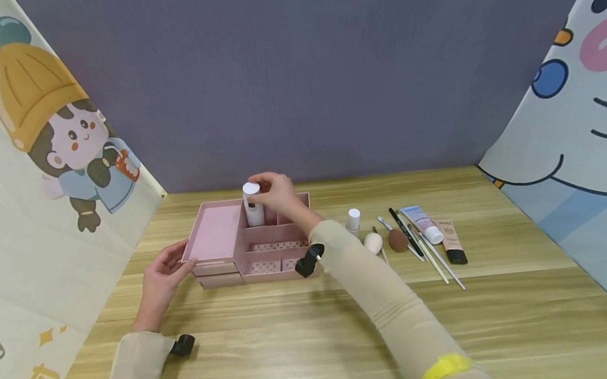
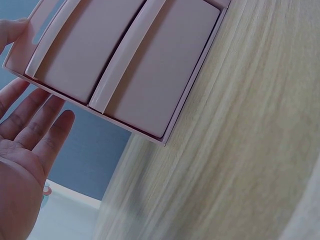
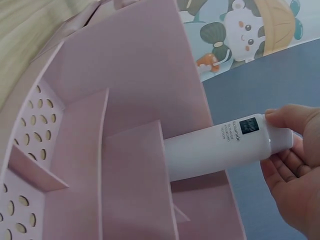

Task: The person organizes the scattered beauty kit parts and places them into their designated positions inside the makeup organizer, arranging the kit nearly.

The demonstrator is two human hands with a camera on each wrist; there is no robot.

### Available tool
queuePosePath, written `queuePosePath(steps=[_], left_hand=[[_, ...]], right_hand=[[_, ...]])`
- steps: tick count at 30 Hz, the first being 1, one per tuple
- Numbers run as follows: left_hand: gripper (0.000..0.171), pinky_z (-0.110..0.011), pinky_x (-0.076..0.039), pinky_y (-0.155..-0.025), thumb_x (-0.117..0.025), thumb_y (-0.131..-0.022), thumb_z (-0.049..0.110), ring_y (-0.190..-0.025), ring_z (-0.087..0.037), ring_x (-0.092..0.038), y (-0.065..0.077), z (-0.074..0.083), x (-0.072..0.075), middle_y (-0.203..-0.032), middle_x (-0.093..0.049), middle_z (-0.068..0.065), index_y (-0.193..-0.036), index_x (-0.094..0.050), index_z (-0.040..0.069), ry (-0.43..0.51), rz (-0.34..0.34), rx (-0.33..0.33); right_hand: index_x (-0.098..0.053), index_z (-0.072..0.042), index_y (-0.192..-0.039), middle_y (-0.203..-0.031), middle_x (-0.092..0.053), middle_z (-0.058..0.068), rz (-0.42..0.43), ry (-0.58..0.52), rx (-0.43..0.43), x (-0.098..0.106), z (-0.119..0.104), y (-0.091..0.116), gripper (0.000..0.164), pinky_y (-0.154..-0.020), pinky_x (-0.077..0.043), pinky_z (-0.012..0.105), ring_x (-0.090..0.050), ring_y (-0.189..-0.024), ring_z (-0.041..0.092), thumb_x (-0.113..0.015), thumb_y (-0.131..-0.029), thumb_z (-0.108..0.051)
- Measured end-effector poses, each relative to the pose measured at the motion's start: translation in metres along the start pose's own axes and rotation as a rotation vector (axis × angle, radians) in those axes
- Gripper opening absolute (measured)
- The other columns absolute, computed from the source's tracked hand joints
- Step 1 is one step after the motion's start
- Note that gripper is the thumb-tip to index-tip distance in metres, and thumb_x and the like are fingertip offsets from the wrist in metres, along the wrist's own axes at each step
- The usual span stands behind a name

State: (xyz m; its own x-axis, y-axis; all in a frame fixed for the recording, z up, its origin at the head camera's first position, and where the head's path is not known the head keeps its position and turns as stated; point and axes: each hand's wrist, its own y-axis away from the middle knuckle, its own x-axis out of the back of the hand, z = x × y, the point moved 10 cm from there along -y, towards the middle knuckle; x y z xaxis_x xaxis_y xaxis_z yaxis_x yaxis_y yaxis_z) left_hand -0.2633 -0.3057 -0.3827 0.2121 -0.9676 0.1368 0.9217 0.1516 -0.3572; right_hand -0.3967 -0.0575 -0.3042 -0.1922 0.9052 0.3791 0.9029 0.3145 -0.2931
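Observation:
A pink plastic organiser [image 1: 216, 238] with several compartments and two front drawers stands on the wooden table. My right hand [image 1: 275, 195] grips the top of a white bottle [image 1: 253, 206], which stands upright in a rear compartment. In the right wrist view the fingers [image 3: 292, 117] curl round the white bottle [image 3: 220, 150] near its cap, its lower end inside the organiser [image 3: 130, 80]. My left hand [image 1: 161, 275] rests with straight fingers against the organiser's front left corner. The left wrist view shows the left hand [image 2: 25, 150] flat beside the drawer fronts [image 2: 125, 65].
Right of the organiser lie a small white-capped bottle [image 1: 353, 219], a pale sponge [image 1: 373, 243], a brown sponge [image 1: 398, 239], several brushes [image 1: 423, 252], a white tube [image 1: 422, 223] and a beige tube [image 1: 452, 240]. Printed curtains hang at both sides, a grey wall behind.

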Motion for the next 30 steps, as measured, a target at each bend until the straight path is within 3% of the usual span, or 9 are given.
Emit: queuePosePath(steps=[13, 30], left_hand=[[0.044, -0.012, -0.05, -0.088, -0.07, -0.087, -0.01, -0.106, 0.002, -0.063, 0.0, 0.0, -0.002, -0.115, -0.067, 0.015, -0.128, -0.054, -0.015, 0.019, -0.002, -0.01], [0.043, -0.011, -0.052, -0.084, -0.07, -0.086, -0.012, -0.103, 0.001, -0.064, -0.001, 0.002, -0.004, -0.112, -0.068, 0.014, -0.127, -0.055, -0.016, 0.026, 0.014, -0.01]], right_hand=[[-0.068, 0.0, -0.121, -0.113, -0.069, 0.014, -0.054, 0.031, -0.004, -0.016, 0.017, 0.003, 0.04, -0.078, -0.056, 0.021, -0.066, -0.1, 0.023, -0.08, -0.083, -0.006], [-0.067, 0.003, -0.12, -0.112, -0.069, 0.016, -0.082, 0.011, 0.0, -0.022, 0.018, 0.004, 0.04, -0.079, -0.055, 0.02, -0.066, -0.1, 0.024, -0.081, -0.083, -0.004]])
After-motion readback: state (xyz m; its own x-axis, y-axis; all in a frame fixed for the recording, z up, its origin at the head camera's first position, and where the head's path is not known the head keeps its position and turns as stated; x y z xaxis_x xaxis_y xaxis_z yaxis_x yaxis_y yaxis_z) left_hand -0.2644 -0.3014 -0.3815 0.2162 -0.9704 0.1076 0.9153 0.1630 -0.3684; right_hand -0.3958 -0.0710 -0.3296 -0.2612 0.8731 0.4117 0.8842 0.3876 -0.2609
